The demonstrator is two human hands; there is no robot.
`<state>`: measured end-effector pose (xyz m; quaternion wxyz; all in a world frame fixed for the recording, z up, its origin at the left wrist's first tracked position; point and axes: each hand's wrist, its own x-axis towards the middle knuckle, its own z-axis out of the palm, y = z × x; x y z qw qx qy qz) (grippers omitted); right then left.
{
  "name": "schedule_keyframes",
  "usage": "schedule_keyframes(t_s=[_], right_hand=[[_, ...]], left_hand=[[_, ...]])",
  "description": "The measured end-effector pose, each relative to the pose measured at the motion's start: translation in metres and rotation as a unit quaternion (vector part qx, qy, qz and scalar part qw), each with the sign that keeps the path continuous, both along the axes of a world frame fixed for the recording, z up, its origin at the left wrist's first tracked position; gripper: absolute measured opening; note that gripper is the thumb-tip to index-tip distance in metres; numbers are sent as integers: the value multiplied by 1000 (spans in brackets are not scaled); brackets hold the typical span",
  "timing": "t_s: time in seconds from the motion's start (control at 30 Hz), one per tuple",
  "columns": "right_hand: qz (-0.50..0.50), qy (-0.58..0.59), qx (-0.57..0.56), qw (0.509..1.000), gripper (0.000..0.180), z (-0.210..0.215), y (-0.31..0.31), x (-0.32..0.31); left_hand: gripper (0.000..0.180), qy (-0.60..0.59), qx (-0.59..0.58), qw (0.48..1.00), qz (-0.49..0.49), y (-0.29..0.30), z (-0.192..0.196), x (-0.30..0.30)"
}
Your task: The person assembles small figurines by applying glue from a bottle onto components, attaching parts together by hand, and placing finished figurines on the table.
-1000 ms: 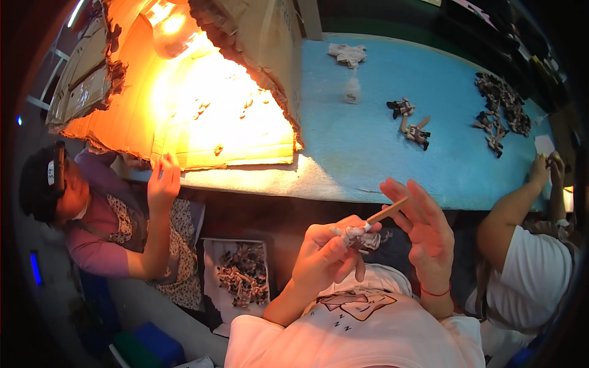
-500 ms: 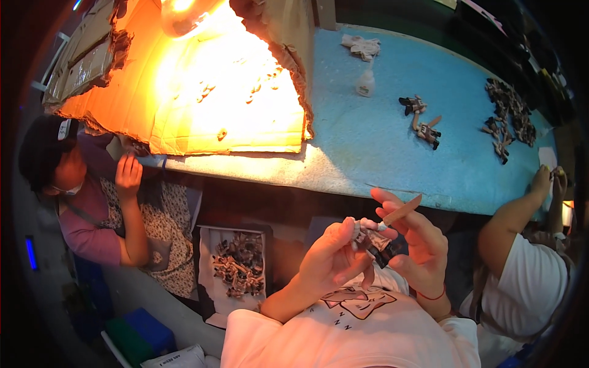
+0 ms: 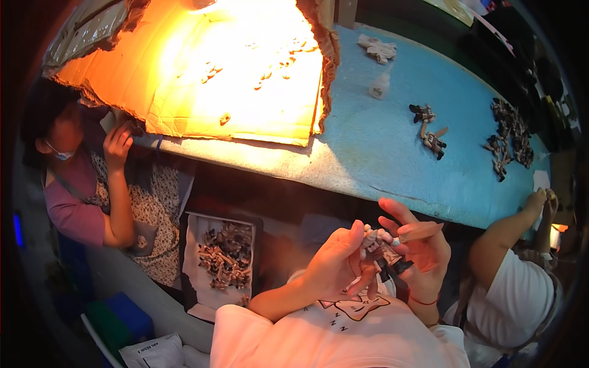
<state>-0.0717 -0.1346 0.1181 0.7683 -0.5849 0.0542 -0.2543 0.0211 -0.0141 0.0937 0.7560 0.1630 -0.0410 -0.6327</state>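
Left hand point(image 3: 337, 257) grip closed on small figure point(image 3: 383, 250), held between both hands near blue tabletop point(image 3: 362, 147) edge. Right hand point(image 3: 426, 257) curled at figure's other side; can't tell if its grip is closed.

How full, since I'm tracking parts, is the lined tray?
Partly full: the tray holds a pile of parts, with bare lining showing beside it. Depth: cannot tell.
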Motion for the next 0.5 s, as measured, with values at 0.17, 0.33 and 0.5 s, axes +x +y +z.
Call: schedule_keyframes(t_s=[0.17, 0.33, 0.5], right_hand=[[-10, 23, 94, 995, 52, 0, 7, 5], [0, 30, 115, 993, 51, -2, 11, 10], [18, 16, 7, 1000, 53, -14, 19, 19]], left_hand=[[46, 48, -56, 996, -56, 1, -6, 4], [51, 75, 10, 997, -14, 3, 9, 5], [41, 14, 19, 1000, 13, 12, -2, 15]])
